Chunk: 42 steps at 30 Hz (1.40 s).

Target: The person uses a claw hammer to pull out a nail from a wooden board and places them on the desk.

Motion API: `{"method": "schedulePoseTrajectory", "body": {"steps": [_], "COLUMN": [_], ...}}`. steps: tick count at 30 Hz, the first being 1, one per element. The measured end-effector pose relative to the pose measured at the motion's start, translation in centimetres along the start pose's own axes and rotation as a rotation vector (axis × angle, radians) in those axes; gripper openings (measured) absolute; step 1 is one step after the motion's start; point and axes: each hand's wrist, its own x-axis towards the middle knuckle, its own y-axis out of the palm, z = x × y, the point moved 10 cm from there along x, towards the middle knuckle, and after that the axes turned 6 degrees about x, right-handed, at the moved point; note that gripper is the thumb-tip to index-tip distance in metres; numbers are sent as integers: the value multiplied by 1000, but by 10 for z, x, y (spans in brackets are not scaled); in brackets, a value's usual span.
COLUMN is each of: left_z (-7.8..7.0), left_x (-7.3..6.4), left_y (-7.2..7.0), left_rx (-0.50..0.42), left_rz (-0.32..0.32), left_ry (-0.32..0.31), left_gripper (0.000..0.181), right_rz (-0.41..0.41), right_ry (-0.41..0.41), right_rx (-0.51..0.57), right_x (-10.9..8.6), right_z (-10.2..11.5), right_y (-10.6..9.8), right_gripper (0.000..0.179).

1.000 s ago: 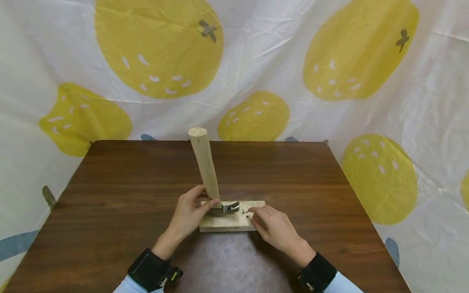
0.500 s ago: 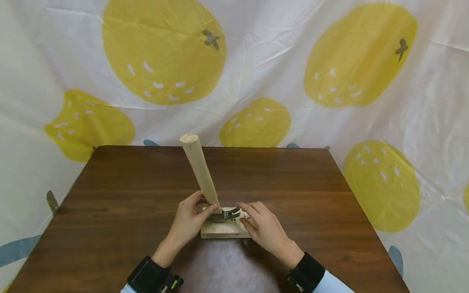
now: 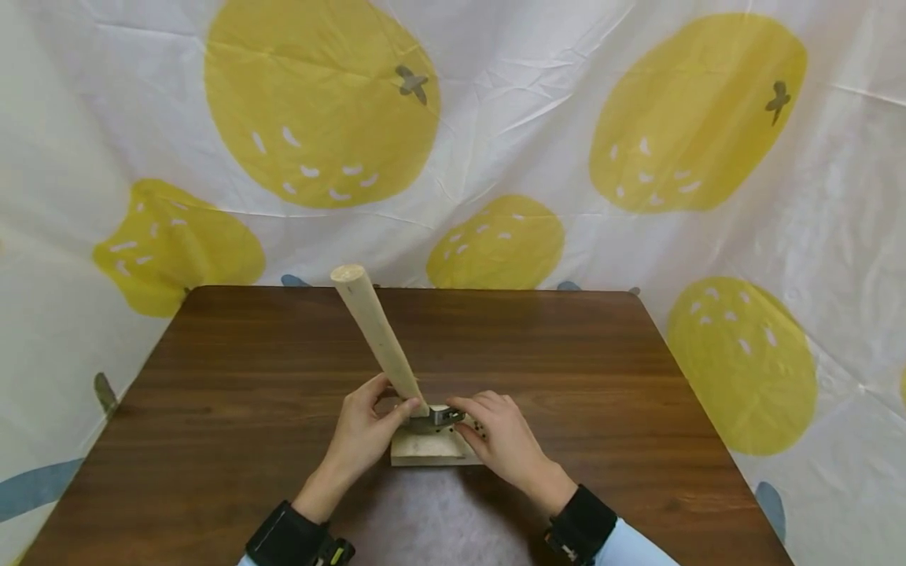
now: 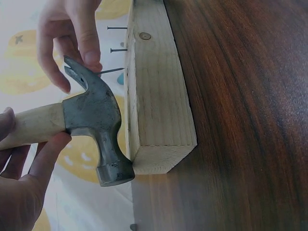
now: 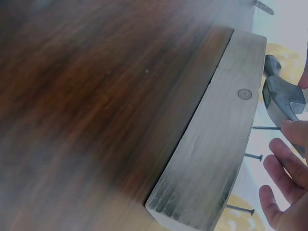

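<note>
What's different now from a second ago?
The right hand moved left, from over the board's right end to the hammer claw, its fingertips there; whether they grip is unclear. The hammer handle tipped further left. The left hand stayed holding the handle low down; the board stayed on the table.

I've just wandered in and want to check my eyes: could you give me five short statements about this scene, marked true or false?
1. The left hand holds the claw hammer by its wooden handle. True.
2. The hammer's handle lies flat on the table. False: it slants upward.
3. Three nails stick out of the wooden block in the right wrist view. True.
4. The hammer's claw points away from the right hand. False: it points toward that hand, whose fingers are right by it.
5. The cloth behind the table is plain blue. False: it is white with large yellow fruit prints.
</note>
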Motion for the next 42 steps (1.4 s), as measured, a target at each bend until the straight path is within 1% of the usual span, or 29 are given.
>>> {"method": "schedulePoseTrajectory", "body": {"steps": [5, 11, 14, 21, 26, 31, 38, 42], "left_z": [2, 0, -1, -3, -2, -2, -4, -5], "left_x": [0, 0, 0, 1, 1, 1, 2, 2], "left_y": [1, 2, 3, 4, 4, 5, 5, 4], "left_rx": [-3, -37, -51, -56, -47, -41, -41, -50], "left_rz": [10, 18, 24, 30, 25, 28, 20, 10], "left_ry": [-2, 18, 17, 22, 30, 16, 18, 20], "left_gripper": [26, 25, 26, 28, 28, 27, 27, 27], "right_rz": [-5, 4, 1, -16, -30, -57, -83, -114], "right_ry": [-2, -11, -12, 2, 19, 32, 22, 21], "right_rx": [21, 29, 30, 61, 73, 68, 66, 97], "right_x": [2, 3, 4, 3, 3, 1, 0, -1], "right_z": [0, 1, 1, -1, -2, -4, -6, -7], "right_y": [2, 4, 4, 3, 0, -5, -10, -17], "right_gripper": [45, 43, 40, 38, 37, 35, 36, 36]}}
